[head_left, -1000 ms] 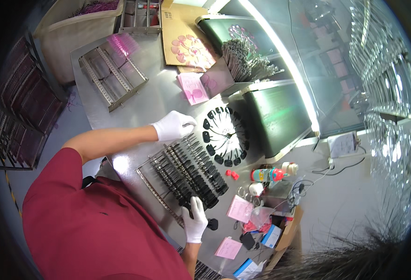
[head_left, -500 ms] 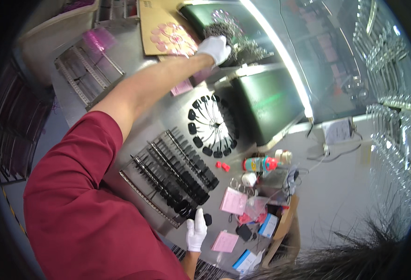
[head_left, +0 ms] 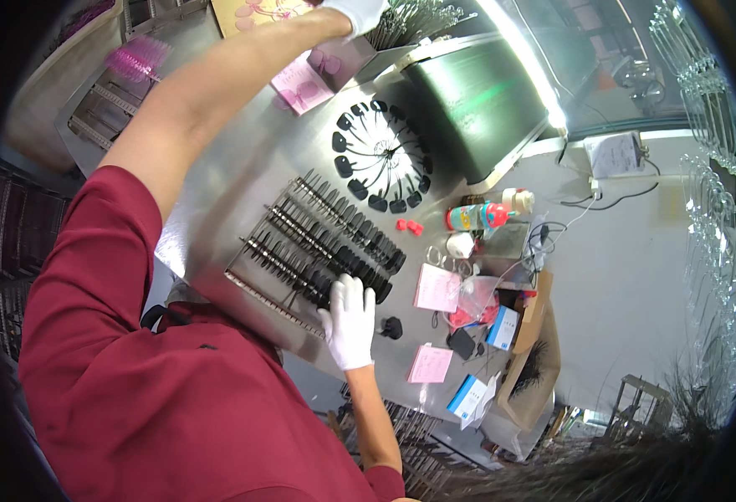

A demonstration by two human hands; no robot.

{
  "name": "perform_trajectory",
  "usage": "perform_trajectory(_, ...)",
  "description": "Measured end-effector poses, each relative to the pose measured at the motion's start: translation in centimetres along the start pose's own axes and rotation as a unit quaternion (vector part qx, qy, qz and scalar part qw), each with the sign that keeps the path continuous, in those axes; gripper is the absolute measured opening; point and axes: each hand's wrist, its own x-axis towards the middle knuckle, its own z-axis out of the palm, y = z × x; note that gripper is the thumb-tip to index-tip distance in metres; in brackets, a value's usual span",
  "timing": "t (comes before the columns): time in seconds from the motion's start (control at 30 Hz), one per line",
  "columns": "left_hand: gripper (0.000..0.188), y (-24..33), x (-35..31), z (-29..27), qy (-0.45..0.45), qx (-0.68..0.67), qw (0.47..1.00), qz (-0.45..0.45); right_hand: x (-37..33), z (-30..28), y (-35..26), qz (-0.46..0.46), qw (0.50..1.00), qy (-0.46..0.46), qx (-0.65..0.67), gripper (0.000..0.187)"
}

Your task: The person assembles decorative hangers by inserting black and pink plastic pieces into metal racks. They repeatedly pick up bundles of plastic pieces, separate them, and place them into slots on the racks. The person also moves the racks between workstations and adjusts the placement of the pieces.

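Observation:
My right hand (head_left: 351, 322), in a white glove, reaches over the near end of a metal rack (head_left: 280, 303) lined with rows of flat, rounded black pieces (head_left: 326, 289). Its fingers are stretched out, their tips against the end pieces, with the thumb apart. Just right of that hand lies a small black clump (head_left: 391, 328) on the metal table. My left hand (head_left: 358, 15), also gloved, is at the top edge beside a bundle of thin metal wires (head_left: 414, 23); its fingers are cut off. Between them, a ring of black paddle-shaped pieces on wire stems (head_left: 343, 142) lies under bright light.
A dark green box-like unit (head_left: 477, 100) stands behind the ring, below a lamp tube (head_left: 525, 63). To the right are a bottle (head_left: 477, 217), pink paper pads (head_left: 437, 289), blue-and-white boxes (head_left: 503, 328) and an open carton (head_left: 535, 335). Another rack (head_left: 100, 117) is far left.
My view has shifted, so the table appears higher. My right hand has moved from beside the black clump onto the rack's end. My left hand remains near the wire bundle.

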Motion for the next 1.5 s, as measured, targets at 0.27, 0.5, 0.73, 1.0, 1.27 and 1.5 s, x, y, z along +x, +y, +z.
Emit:
perform_trajectory(0.27, 0.038, -1.5, -1.5, -4.9, -0.014, 0.010, 0.999, -0.045, -1.3, -0.1, -0.8, 0.128, 0.991, -0.015, -0.023, 0.086)
perform_trajectory(0.5, 0.026, -0.5, -0.8, -6.7, 0.027, 0.036, 0.999, 0.025, -1.4, -0.3, -1.7, 0.143, 0.977, -0.126, -0.096, 0.076)
perform_trajectory(0.73, 0.027, -0.2, -7.1, -16.0, 0.253, -0.013, 0.947, 0.198, -2.3, 0.4, -2.1, 0.084, 0.995, 0.001, -0.046, 0.064)
perform_trajectory(1.0, 0.009, 0.0, -33.4, -16.2, 0.131, -0.203, 0.958, 0.153, -1.0, 0.7, -9.4, 0.091, 0.988, 0.099, 0.082, 0.045)
perform_trajectory(1.27, 0.016, -4.2, -33.4, -13.2, 0.011, -0.547, 0.785, -0.291, 1.3, -0.9, -8.8, 0.162, 0.973, 0.117, 0.116, 0.020)
perform_trajectory(1.5, 0.020, -7.0, -29.7, -12.7, -0.016, -0.575, 0.718, -0.392, 0.7, -3.1, -6.9, 0.155, 0.985, -0.002, 0.081, 0.019)
